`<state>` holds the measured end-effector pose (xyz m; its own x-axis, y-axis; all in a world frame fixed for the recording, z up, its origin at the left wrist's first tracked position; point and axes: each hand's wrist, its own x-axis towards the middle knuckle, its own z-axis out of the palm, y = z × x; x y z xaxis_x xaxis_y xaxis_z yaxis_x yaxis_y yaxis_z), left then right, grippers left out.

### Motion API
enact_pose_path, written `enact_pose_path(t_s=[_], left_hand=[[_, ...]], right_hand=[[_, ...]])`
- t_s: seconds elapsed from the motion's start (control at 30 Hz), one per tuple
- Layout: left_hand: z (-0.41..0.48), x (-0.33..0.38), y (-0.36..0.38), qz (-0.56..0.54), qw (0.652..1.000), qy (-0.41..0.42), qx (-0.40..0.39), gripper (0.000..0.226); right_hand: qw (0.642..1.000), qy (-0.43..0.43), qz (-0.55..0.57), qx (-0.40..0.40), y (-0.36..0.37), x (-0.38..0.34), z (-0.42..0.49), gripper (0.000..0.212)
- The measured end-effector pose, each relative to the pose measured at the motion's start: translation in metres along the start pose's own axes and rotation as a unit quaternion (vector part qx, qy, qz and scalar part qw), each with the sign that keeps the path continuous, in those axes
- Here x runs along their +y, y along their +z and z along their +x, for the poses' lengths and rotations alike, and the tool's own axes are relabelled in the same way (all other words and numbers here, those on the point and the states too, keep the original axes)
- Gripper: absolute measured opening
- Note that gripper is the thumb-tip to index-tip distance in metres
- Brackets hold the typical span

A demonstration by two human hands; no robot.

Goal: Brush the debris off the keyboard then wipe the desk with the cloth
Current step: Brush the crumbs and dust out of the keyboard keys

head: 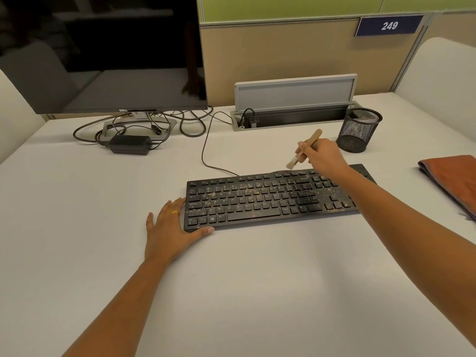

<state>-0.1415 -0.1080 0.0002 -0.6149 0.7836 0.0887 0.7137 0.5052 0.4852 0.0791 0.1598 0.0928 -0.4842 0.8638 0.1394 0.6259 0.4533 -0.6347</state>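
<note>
A black keyboard lies on the white desk, speckled with tan debris across its keys, thickest toward the right. My right hand grips a small wooden-handled brush, its pale bristles pointing down just above the keyboard's back edge. My left hand rests flat on the desk with straight fingers against the keyboard's left end, thumb along its front corner. A folded orange-brown cloth lies at the desk's right edge.
A dark Dell monitor stands at the back left with tangled cables and a power brick. An open cable box and a black mesh pen cup sit behind the keyboard. Partition walls close the back.
</note>
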Motion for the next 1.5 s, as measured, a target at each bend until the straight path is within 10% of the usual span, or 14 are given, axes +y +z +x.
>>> enact_pose_path(t_s=[0.23,1.3,1.5], left_hand=[[0.0,-0.001,0.0,-0.001,1.0,0.0,-0.002,0.117],[-0.001,-0.001,0.0,0.001,1.0,-0.003,-0.003,0.113],[-0.001,0.001,-0.001,0.002,1.0,-0.006,-0.008,0.111]], right_hand=[[0.977,-0.01,-0.213,0.012,0.002,-0.002,-0.001,0.044],[0.997,-0.016,-0.074,0.001,0.002,0.005,0.003,0.04],[0.975,-0.029,-0.221,-0.004,-0.006,0.007,0.002,0.041]])
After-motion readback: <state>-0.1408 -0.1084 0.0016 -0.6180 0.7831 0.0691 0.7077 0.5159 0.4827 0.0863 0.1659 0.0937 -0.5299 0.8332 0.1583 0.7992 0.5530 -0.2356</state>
